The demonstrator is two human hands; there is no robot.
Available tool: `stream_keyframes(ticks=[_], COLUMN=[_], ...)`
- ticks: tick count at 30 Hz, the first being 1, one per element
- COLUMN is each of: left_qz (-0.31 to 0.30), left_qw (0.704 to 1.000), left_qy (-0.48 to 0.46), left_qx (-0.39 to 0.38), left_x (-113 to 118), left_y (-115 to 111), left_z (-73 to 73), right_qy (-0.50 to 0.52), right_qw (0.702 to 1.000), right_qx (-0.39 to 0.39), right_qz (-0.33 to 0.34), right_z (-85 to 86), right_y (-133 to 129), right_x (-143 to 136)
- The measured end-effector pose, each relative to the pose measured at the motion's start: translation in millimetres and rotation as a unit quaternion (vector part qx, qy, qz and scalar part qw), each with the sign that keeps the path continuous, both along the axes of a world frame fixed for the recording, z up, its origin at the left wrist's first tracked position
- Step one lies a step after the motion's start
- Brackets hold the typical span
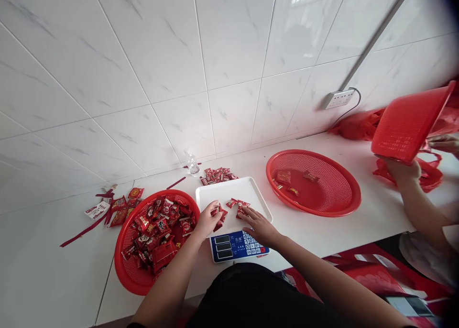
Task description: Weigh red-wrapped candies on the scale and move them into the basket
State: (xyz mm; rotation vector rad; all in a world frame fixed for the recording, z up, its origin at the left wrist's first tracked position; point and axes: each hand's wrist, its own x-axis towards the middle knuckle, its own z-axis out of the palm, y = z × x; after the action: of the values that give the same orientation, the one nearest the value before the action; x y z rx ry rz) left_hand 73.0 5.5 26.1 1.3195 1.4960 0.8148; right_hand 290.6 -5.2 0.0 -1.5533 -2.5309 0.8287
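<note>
My left hand is over the near left part of the white scale tray, its fingers curled around a red wrapped candy. Opposite it, my right hand reaches in from the right with fingers stretched out, the tips touching a few red wrapped candies on the tray. Below the tray shows the scale's blue panel with its displays and keys, partly covered by my right hand. To my left, a red basket holds many red wrapped candies and snack packets.
Behind the tray lie more red packets and a clear plastic bottle. A second red basket with several packets stands right. At far right, another person's arm supports a tilted red basket. Loose packets and dark red ribbon lie left.
</note>
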Motion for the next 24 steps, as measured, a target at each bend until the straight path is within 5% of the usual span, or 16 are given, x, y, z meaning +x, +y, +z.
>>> stream_keyframes(ticks=[5, 8, 14, 17, 20, 22, 24], left_qz=[0.014, 0.075, 0.192, 0.167, 0.128, 0.096, 0.057], left_qw=[0.999, 0.993, 0.918, 0.9, 0.907, 0.913, 0.915], left_qy=[-0.03, -0.085, -0.311, -0.36, -0.358, -0.355, -0.353], left_qx=[-0.006, -0.033, -0.156, -0.183, -0.181, -0.178, -0.189], left_x=[-3, -6, -8, 1, 14, 20, 23], left_y=[-1, -3, -17, -26, -33, -37, -39], left_z=[4.1, 6.7, 9.4, 7.4, 6.4, 6.8, 7.7], right_qy=[0.013, 0.031, 0.18, 0.296, 0.397, 0.427, 0.421], right_qw=[1.0, 0.999, 0.983, 0.938, 0.854, 0.811, 0.799], right_qx=[0.009, 0.028, -0.026, -0.171, -0.313, -0.363, -0.379], right_qz=[-0.011, -0.026, -0.029, -0.056, -0.122, -0.17, -0.204], right_z=[3.7, 7.6, 17.8, 20.6, 23.4, 25.2, 25.8], right_y=[1, 0, -17, -28, -33, -33, -32], right_x=[0, -3, -22, -34, -42, -42, -41])
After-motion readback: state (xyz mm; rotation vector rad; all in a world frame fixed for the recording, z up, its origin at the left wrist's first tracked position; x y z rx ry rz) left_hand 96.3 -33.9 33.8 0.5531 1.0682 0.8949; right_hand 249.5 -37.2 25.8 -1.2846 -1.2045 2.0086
